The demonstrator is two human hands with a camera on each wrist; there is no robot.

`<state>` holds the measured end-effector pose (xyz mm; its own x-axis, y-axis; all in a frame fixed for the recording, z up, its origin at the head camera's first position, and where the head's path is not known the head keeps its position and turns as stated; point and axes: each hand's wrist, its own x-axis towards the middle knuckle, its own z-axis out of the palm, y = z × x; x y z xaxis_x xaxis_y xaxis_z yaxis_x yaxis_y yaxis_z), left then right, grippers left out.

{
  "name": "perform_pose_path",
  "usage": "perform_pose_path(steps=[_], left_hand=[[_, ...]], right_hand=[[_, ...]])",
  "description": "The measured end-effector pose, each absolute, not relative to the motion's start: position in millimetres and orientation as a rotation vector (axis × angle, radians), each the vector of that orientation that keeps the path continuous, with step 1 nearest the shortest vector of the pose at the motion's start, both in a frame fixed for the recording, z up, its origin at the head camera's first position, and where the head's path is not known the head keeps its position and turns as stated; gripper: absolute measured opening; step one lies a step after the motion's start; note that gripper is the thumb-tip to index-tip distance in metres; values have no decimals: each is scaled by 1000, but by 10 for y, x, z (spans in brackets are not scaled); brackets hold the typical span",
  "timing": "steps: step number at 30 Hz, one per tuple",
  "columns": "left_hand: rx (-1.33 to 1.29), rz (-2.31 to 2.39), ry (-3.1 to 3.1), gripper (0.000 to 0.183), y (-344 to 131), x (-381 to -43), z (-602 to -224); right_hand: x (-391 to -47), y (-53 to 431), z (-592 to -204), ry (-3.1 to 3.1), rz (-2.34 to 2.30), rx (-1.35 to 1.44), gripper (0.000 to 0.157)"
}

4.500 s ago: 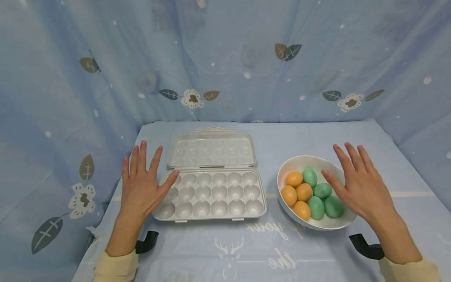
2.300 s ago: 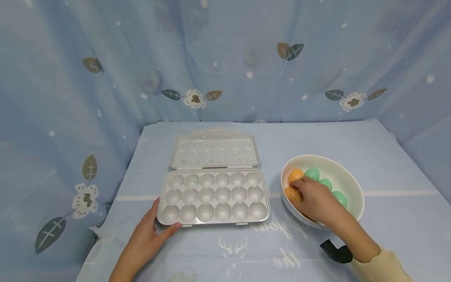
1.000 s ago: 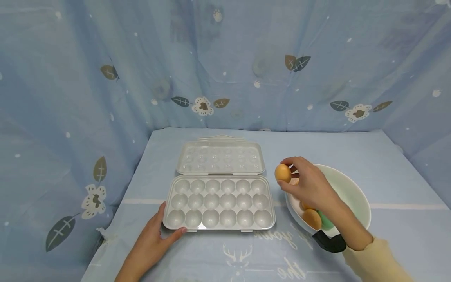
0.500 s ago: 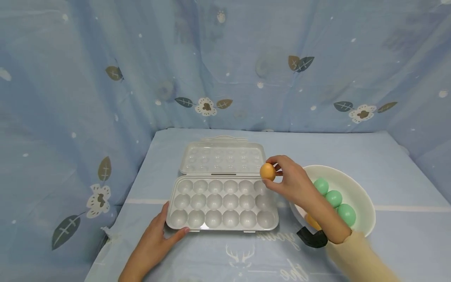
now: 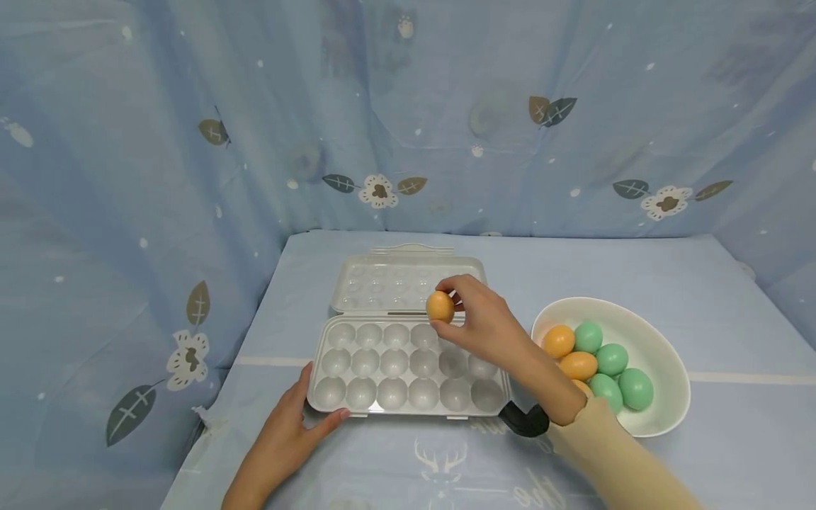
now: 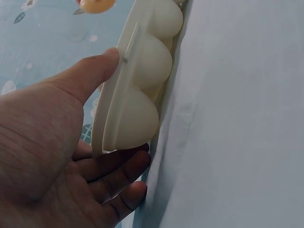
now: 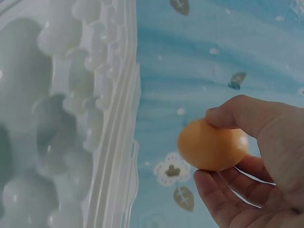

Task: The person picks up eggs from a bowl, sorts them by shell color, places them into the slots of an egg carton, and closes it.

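My right hand (image 5: 487,322) pinches an orange egg (image 5: 440,307) between thumb and fingertips. In the head view the egg overlaps the hinge side of a white plastic egg tray (image 5: 408,411); in the right wrist view the egg (image 7: 211,145) stands clear of the tray's cups. My left hand (image 5: 280,439) grips the tray's near left corner; the left wrist view shows its thumb (image 6: 97,66) on the rim and fingers round the corner. The lid (image 5: 372,287) lies folded back, and the cups that show hold nothing.
To the right stands a white bowl (image 5: 666,372) with several orange eggs (image 5: 558,341) and green eggs (image 5: 635,389); my right forearm passes in front of its near left rim. A patterned blue cloth (image 5: 605,269) covers the table, and a matching curtain (image 5: 446,106) rises behind.
Both hands came down from above the table. The left took hold of the tray corner; the right picked an orange egg out of the bowl and carried it left over the tray.
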<state>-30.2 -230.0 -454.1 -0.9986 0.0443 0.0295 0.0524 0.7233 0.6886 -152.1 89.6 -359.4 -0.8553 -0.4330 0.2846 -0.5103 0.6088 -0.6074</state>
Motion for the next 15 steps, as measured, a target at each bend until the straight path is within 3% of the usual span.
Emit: perform_pose_path(steps=[15], left_hand=[[-93, -1194, -2898, 103, -2284, -298, -4497]], right_hand=[[-1569, 354, -3659, -2706, 1090, 904, 45]])
